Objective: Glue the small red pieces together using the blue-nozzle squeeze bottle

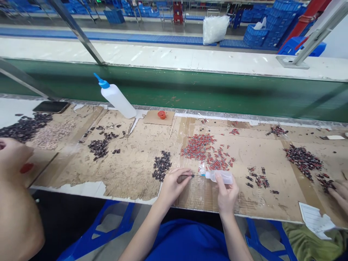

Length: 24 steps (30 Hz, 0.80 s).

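Note:
My left hand is pinched on a small dark part, held just above the cardboard-covered bench. My right hand grips a small clear squeeze bottle lying sideways, its blue nozzle tip pointing left and touching the end of the small part. A pile of small black parts lies just left of my left hand. A spread of red and black parts lies right behind both hands.
A large white squeeze bottle with a blue tip leans at the back left, with an orange cap nearby. More dark part piles lie right and left. Other people's hands show at the left and right edges. A green conveyor runs behind.

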### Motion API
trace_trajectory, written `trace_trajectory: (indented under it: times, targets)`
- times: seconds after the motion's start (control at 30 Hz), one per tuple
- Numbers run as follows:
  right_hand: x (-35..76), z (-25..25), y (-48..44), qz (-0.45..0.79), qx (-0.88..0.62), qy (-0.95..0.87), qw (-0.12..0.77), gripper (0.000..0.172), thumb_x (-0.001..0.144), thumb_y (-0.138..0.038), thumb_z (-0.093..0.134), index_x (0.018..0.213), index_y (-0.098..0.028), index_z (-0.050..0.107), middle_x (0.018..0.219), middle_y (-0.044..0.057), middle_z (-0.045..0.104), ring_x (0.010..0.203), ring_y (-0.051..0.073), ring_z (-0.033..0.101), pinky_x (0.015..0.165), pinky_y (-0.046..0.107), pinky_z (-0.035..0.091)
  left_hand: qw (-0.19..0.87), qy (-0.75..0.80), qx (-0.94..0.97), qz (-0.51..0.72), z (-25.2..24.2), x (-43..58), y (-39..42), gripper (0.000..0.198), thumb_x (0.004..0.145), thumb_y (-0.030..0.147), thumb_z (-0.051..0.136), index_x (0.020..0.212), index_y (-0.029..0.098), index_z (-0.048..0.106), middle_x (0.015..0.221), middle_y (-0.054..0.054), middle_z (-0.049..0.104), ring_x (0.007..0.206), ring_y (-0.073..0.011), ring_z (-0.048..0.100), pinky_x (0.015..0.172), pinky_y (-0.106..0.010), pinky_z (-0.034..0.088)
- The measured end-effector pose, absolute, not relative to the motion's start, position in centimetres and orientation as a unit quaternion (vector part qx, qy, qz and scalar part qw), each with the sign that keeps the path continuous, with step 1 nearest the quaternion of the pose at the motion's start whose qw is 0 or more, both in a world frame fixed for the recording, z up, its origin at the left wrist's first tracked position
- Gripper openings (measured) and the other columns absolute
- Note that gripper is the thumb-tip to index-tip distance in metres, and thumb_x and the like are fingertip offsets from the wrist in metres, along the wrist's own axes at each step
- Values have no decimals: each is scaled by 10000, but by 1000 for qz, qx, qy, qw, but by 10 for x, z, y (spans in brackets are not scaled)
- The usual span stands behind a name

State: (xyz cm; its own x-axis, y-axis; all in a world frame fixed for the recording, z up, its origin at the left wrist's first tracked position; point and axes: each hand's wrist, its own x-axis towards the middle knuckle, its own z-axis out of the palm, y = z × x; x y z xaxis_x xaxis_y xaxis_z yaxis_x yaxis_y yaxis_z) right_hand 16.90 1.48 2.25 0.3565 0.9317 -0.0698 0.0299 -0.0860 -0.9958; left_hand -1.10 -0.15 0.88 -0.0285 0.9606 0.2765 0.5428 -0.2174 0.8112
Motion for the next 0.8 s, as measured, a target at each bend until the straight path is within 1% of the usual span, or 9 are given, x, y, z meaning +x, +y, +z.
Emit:
trace_trajectory:
  times: [0.17, 0.27, 0.37, 0.47, 0.53, 0.6, 0.63, 0.7, 0.8]
  targets:
    - [198, 22, -1, 288, -657, -362, 595, 412, 668, -439, 782, 924, -151, 637, 881, 95, 714, 775, 224, 671, 709, 354, 542, 221, 580, 678, 394, 13, -9, 1, 198, 824, 185, 660, 1018, 215, 689, 872, -43, 766, 833, -200, 713, 808, -355, 567]
    - [212, 20, -9, 196, -716, -385, 548, 439, 669, -440, 785, 966, -160, 621, 930, 120, 704, 795, 243, 663, 743, 389, 527, 169, 602, 688, 368, 16, 1, 6, 115, 825, 229, 679, 935, 209, 705, 871, -54, 739, 839, -219, 675, 783, -369, 548]
    - [218, 18, -10, 103, -731, -472, 482, 326, 715, -413, 755, 900, -178, 625, 934, 134, 704, 866, 270, 639, 809, 428, 500, 128, 601, 701, 363, 15, 13, 13, 64, 844, 231, 664, 877, 199, 707, 854, -54, 695, 852, -215, 633, 767, -352, 535]
    - [216, 22, -7, -4, -690, -543, 479, 202, 760, -350, 730, 835, -196, 624, 926, 128, 702, 933, 279, 619, 904, 484, 460, 114, 588, 708, 375, 9, 21, 18, 103, 881, 176, 602, 842, 194, 695, 871, -57, 664, 877, -208, 598, 775, -336, 527]
    - [211, 28, -6, -37, -669, -561, 486, 164, 771, -328, 727, 822, -204, 632, 921, 118, 702, 923, 274, 626, 915, 503, 455, 113, 587, 706, 380, 7, 23, 19, 165, 904, 135, 548, 814, 191, 674, 861, -55, 656, 881, -206, 583, 779, -334, 523]
    - [201, 34, -6, -6, -646, -585, 491, 139, 786, -329, 714, 825, -209, 655, 885, 103, 709, 879, 260, 637, 878, 483, 483, 111, 589, 704, 381, 7, 23, 18, 200, 922, 120, 505, 796, 186, 645, 841, -54, 650, 868, -205, 578, 776, -335, 521]
    - [194, 36, -6, 37, -632, -596, 494, 137, 799, -337, 703, 837, -210, 670, 864, 97, 714, 857, 250, 644, 849, 460, 502, 109, 588, 704, 382, 8, 23, 17, 205, 931, 123, 490, 798, 185, 633, 833, -53, 648, 857, -203, 580, 772, -335, 521]
    - [179, 37, -5, 169, -605, -602, 493, 180, 810, -367, 689, 881, -202, 697, 840, 89, 726, 807, 230, 661, 779, 407, 538, 103, 580, 709, 388, 14, 22, 13, 194, 949, 145, 468, 837, 187, 621, 837, -53, 653, 847, -201, 593, 766, -336, 523]
    - [156, 35, 2, 386, -586, -529, 478, 267, 800, -424, 682, 900, -179, 712, 818, 81, 739, 725, 209, 682, 669, 344, 565, 86, 555, 724, 401, 24, 21, 6, 178, 965, 175, 453, 919, 198, 623, 881, -61, 675, 873, -199, 622, 786, -341, 526]
